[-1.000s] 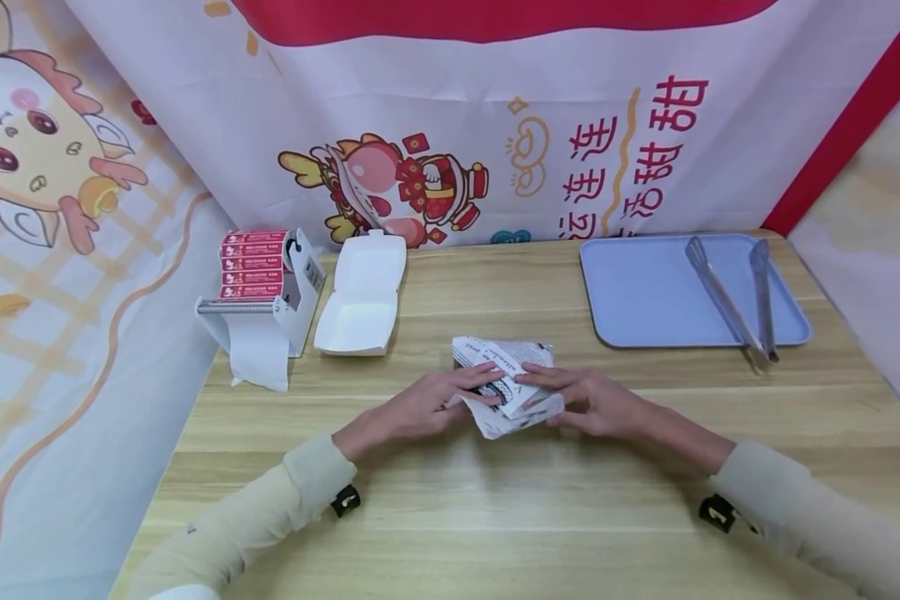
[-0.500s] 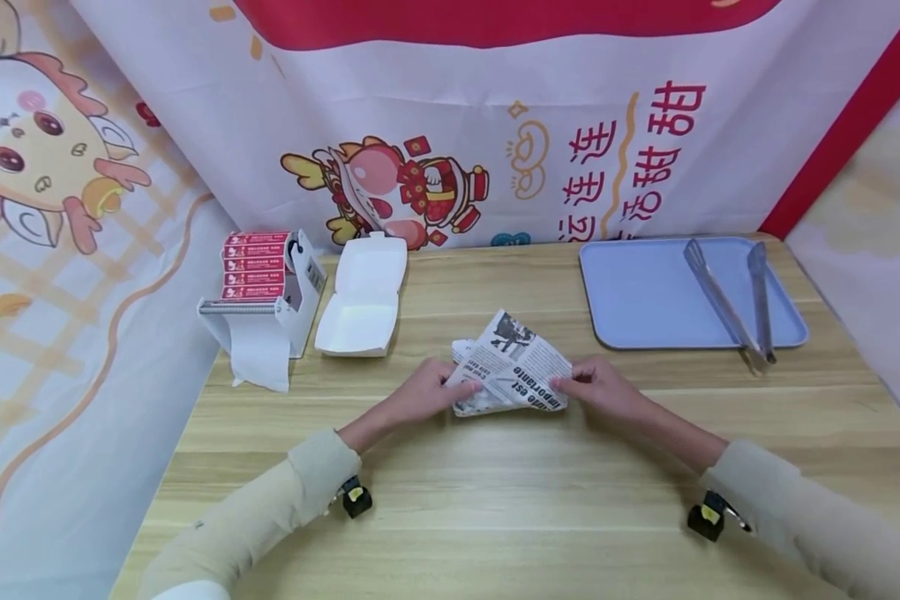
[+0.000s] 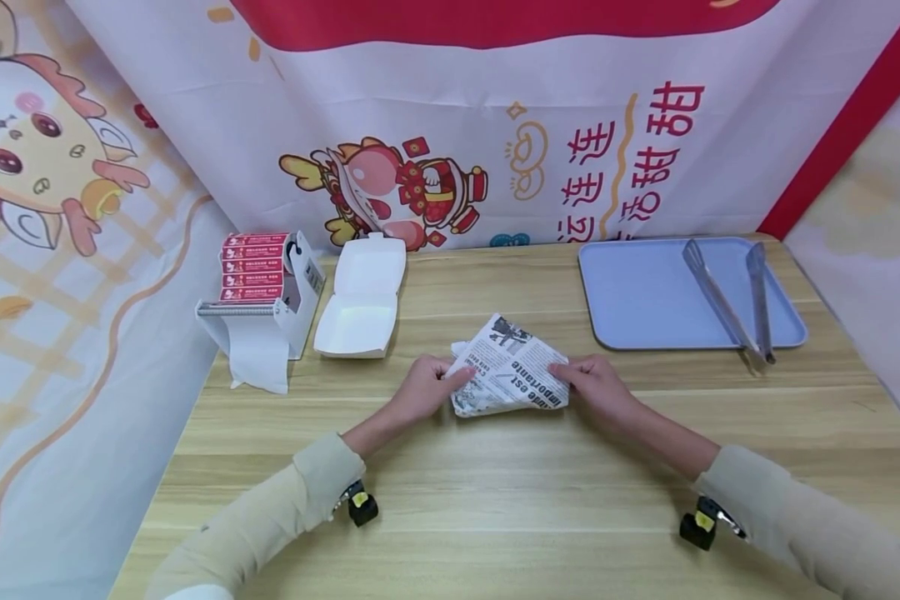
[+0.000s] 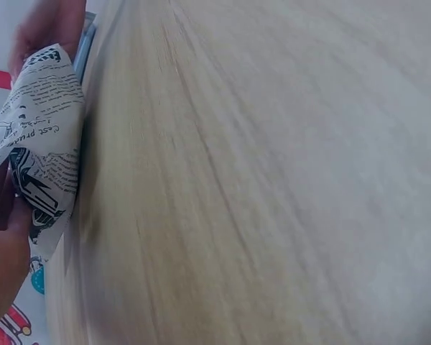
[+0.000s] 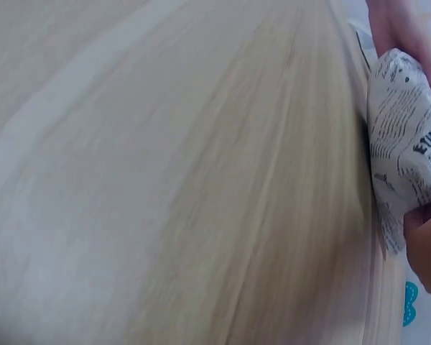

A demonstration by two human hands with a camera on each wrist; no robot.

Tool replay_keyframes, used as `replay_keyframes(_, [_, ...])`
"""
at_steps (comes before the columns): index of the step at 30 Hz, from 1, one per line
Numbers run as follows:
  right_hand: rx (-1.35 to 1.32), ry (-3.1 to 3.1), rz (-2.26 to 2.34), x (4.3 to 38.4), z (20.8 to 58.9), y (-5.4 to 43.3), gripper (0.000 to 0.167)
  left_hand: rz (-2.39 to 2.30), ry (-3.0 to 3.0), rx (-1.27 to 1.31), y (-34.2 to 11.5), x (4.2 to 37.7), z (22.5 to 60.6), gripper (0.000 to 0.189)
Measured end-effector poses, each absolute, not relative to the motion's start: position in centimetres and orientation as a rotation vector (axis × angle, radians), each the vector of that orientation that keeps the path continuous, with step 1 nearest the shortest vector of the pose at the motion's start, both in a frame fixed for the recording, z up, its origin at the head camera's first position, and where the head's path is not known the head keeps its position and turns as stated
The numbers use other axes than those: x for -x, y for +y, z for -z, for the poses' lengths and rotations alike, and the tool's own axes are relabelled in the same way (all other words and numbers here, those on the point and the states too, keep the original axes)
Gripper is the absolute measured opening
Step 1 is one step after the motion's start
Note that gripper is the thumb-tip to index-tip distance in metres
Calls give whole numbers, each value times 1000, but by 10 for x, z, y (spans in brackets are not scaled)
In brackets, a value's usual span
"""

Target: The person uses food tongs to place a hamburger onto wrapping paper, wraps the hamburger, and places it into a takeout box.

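Observation:
A packet wrapped in newsprint paper point(image 3: 512, 371) is in the middle of the table, between the two hands; its contents are hidden. My left hand point(image 3: 423, 389) grips the packet's left side, thumb on top and fingers underneath. On the opposite side my right hand point(image 3: 598, 385) pinches the right edge, its thumb on the printed face. In the left wrist view the newsprint packet point(image 4: 54, 122) bulges a little above the wood. From the right wrist the packet point(image 5: 402, 136) shows its printed side, with both hands at its ends.
An open white takeaway box point(image 3: 356, 321) stands at the back left, beside a label dispenser point(image 3: 300, 308) with red stickers. At the back right lies a blue tray point(image 3: 637, 300) with metal tongs point(image 3: 720, 300) across it. A printed cloth point(image 3: 540, 83) hangs behind the wooden table point(image 3: 495, 517).
A second ago both hands pressed on folded paper flaps. The packet then turned to show a large printed face, and the hands moved to its sides. Since then it has shifted only slightly.

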State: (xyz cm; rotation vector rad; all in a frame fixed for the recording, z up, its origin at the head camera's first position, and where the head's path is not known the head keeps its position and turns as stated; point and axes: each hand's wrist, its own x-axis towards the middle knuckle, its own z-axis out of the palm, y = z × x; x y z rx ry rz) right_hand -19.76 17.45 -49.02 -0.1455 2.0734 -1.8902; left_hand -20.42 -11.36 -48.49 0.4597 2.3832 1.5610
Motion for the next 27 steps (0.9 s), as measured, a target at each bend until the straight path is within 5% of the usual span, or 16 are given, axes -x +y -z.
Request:
replay_keyframes(6, [-43,2057,1955,192,487,164,22,-1563,2520,-281,-105,201,484,48])
replay_keyframes(15, [-159,2024,2000,189,482,154,23,-1550,2569,-72,-98,197,482,41])
replay_keyframes(27, [-215,2223,1828,186,482,151,28,-1410,2827,-230,-99,200,492,31])
